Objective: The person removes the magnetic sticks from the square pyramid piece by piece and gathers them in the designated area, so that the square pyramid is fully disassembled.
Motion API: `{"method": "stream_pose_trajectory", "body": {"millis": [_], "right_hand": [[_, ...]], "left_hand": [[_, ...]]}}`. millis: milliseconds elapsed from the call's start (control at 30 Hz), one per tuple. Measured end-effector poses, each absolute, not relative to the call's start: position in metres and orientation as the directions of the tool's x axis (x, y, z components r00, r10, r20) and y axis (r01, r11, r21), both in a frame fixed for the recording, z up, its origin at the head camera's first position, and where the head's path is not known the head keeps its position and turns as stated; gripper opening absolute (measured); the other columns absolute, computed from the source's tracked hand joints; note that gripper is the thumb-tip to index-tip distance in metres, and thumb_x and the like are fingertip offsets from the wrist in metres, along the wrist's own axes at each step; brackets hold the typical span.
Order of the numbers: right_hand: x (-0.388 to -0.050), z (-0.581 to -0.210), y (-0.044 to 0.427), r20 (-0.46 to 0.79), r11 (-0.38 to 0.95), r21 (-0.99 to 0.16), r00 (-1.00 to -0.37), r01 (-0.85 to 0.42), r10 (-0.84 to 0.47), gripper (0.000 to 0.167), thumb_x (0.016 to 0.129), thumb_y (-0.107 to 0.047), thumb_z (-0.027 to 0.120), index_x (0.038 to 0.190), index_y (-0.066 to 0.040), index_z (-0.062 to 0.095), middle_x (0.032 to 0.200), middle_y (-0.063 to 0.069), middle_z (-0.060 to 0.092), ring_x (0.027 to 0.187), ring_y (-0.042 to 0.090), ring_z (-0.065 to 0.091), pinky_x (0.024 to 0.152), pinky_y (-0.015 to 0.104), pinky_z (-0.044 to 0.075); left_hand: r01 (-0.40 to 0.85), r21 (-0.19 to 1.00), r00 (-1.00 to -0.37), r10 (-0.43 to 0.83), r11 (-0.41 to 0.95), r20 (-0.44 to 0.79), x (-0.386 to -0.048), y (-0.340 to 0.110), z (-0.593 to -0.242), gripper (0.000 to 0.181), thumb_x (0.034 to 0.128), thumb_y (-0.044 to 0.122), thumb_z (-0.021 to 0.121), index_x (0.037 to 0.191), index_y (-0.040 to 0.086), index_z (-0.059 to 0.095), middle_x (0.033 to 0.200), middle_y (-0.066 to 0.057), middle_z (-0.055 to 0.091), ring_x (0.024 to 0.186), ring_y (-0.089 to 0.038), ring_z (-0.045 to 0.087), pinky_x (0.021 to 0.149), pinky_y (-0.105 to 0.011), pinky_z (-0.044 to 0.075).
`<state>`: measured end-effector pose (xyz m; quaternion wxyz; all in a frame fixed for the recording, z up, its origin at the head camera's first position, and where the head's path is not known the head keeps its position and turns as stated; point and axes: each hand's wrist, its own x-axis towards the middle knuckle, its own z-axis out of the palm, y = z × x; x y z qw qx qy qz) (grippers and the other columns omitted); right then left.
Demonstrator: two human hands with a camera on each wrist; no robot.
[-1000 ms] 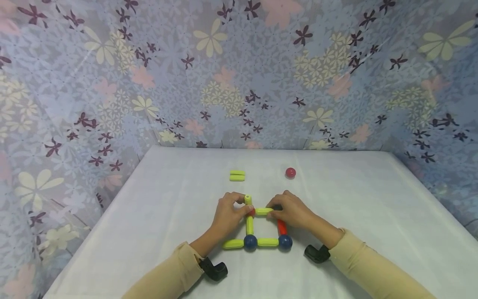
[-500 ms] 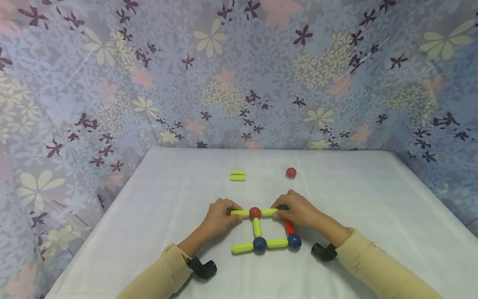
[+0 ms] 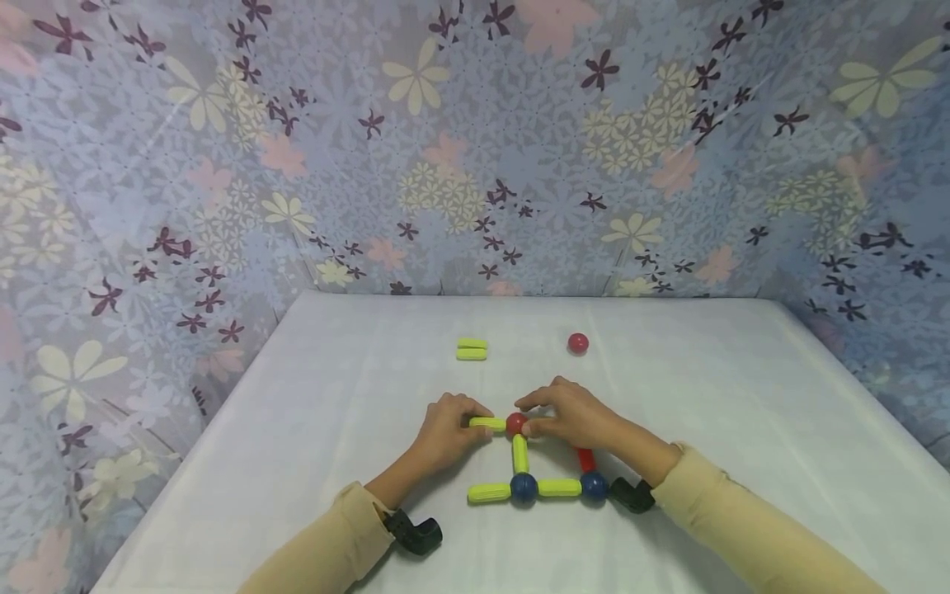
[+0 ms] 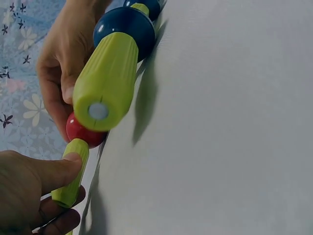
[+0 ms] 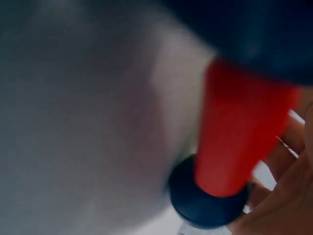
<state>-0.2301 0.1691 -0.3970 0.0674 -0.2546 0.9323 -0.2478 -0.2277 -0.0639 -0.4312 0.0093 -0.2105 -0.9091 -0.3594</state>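
Observation:
My left hand (image 3: 444, 433) (image 4: 24, 188) pinches the far-left yellow-green stick (image 3: 486, 424) (image 4: 70, 178), whose end meets a red ball (image 3: 515, 424) (image 4: 82, 131). The thumb and fingers of my right hand (image 3: 575, 417) (image 4: 71, 54) (image 5: 286, 196) grip that ball from the right. Another yellow-green stick (image 3: 520, 454) joins it to a near blue ball (image 3: 524, 487) (image 4: 128, 29), with sticks on both sides. At the near right corner, a second blue ball (image 3: 594, 486) bears a red stick (image 3: 585, 459) (image 5: 239, 132). My right hand hides the far right corner in the head view.
Two loose yellow-green sticks (image 3: 471, 354) lie side by side farther back on the white table (image 3: 356, 363). A loose red ball (image 3: 578, 343) lies to their right. Black wrist devices (image 3: 416, 535) stick out below both sleeves. A flowered cloth (image 3: 519, 148) hangs behind.
The joined pieces have shifted right. My left hand went from the red ball to the left stick, which has swung down leftward. My right hand has moved from the far right stick to the red ball.

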Motion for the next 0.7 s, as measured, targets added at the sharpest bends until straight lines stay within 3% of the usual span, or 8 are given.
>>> {"method": "stream_pose_trajectory", "body": {"millis": [167,367,700], "right_hand": [[-0.233,-0.404,0.168,-0.020,0.748,-0.495,-0.856,-0.441,-0.517,0.038,0.080,-0.036,0.071,0.115,-0.022,0.069,0.104,-0.009,0.070,0.080,0.010,0.045,0.065,0.022,0.037],[-0.234,-0.403,0.165,-0.025,0.753,-0.499,-0.861,-0.430,-0.508,0.036,0.080,-0.036,0.072,0.113,-0.022,0.070,0.097,-0.011,0.069,0.081,0.014,0.047,0.065,0.023,0.036],[-0.233,-0.404,0.166,-0.061,0.778,-0.492,-0.876,-0.391,-0.478,0.033,0.080,-0.034,0.072,0.112,-0.025,0.070,0.090,-0.013,0.063,0.078,0.010,0.043,0.065,0.023,0.037]], "left_hand": [[0.409,0.635,-0.904,0.385,0.656,0.185,-0.228,-0.061,-0.432,0.018,0.0779,0.022,0.074,0.096,0.019,0.074,0.093,0.003,0.069,0.087,-0.012,0.050,0.079,-0.032,0.034],[0.387,0.661,-0.908,0.391,0.643,0.152,-0.230,-0.065,-0.429,0.018,0.0792,0.021,0.073,0.097,0.017,0.073,0.094,0.003,0.069,0.087,-0.013,0.050,0.079,-0.031,0.037],[0.306,0.663,-0.952,0.234,0.684,0.198,-0.243,-0.088,-0.431,0.020,0.0781,0.022,0.075,0.098,0.017,0.074,0.090,0.001,0.062,0.086,-0.015,0.045,0.074,-0.030,0.036]]}}
